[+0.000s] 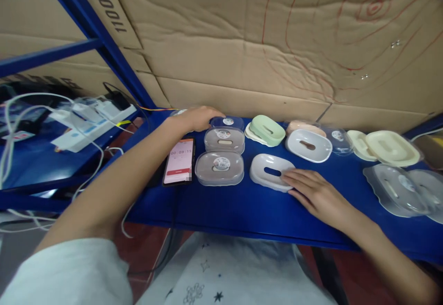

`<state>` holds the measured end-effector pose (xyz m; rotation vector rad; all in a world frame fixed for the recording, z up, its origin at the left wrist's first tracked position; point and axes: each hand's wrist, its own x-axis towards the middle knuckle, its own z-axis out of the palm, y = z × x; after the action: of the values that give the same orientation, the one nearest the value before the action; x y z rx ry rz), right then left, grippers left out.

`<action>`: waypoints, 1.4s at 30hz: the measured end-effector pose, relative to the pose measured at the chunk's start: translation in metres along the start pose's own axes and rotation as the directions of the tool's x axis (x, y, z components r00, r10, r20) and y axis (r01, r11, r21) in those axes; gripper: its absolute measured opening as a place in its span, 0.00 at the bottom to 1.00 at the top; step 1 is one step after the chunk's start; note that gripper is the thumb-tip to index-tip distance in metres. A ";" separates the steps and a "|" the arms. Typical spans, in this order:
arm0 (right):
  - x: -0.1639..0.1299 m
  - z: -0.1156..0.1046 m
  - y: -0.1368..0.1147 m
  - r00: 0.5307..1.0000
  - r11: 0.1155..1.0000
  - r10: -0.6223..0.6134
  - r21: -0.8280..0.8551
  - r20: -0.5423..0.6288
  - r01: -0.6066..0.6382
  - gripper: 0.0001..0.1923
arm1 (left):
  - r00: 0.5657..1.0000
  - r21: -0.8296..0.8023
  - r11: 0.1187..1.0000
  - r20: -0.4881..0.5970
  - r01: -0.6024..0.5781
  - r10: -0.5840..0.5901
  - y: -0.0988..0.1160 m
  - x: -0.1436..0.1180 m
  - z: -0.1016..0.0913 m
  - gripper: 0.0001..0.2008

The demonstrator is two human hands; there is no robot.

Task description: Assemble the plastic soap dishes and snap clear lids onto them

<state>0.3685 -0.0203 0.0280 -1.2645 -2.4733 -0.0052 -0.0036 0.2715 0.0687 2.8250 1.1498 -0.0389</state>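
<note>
My left hand [195,117] reaches to the back of the blue table [242,208] and rests on a clear-lidded soap box [226,122] by the cardboard wall. Two more lidded soap boxes sit in front of it, one in the middle [224,140] and one nearest me [219,168]. My right hand [316,193] lies flat on the table, fingertips touching the edge of a white soap dish [270,171] with an oval slot.
A phone [179,161] showing a timer lies left of the boxes. Further right lie a green dish [267,130], a white dish [308,145], a pink dish [304,125], cream dishes [387,148] and clear lids [401,194]. A power strip with cables [86,120] sits on the left shelf.
</note>
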 end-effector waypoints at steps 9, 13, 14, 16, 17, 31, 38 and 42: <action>0.097 0.000 0.030 0.998 0.971 0.049 -0.232 -0.030 -0.055 0.21 | 0.994 -0.111 0.994 0.109 0.026 -0.014 -0.022 0.037 0.009 0.40; 0.144 0.013 0.050 0.973 0.916 0.186 -0.383 0.138 -0.121 0.19 | 0.998 -0.254 0.966 0.033 -0.045 0.055 -0.023 0.027 0.001 0.35; 0.150 0.015 0.053 0.965 0.911 0.202 -0.392 0.164 -0.124 0.17 | 0.998 -0.266 0.962 0.022 -0.055 0.063 -0.022 0.021 -0.002 0.33; 0.158 0.018 0.058 0.961 0.913 0.213 -0.385 0.179 -0.131 0.15 | 0.998 -0.293 0.954 -0.018 -0.060 0.058 -0.017 0.006 -0.011 0.31; 0.158 0.018 0.059 0.961 0.916 0.214 -0.378 0.175 -0.135 0.15 | 0.998 -0.301 0.952 -0.040 -0.053 0.043 -0.013 -0.002 -0.016 0.31; 0.105 -0.005 0.063 0.975 0.958 0.142 -0.223 -0.173 -0.179 0.17 | 0.753 0.225 0.881 -0.457 -0.416 0.473 0.178 -0.108 0.039 0.29; 0.104 0.006 0.067 0.982 0.952 0.067 -0.282 -0.176 -0.116 0.17 | 0.753 0.177 0.883 -0.467 -0.435 0.464 0.182 -0.093 0.048 0.26; 0.119 0.011 0.072 0.990 0.945 0.052 -0.313 -0.134 -0.092 0.16 | 0.787 0.083 0.945 -0.534 -0.316 0.310 0.169 -0.088 0.040 0.25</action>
<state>0.3584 0.1181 0.0438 -1.4326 -2.3828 -0.4688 0.0516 0.0868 0.0467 3.0627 0.7025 0.8408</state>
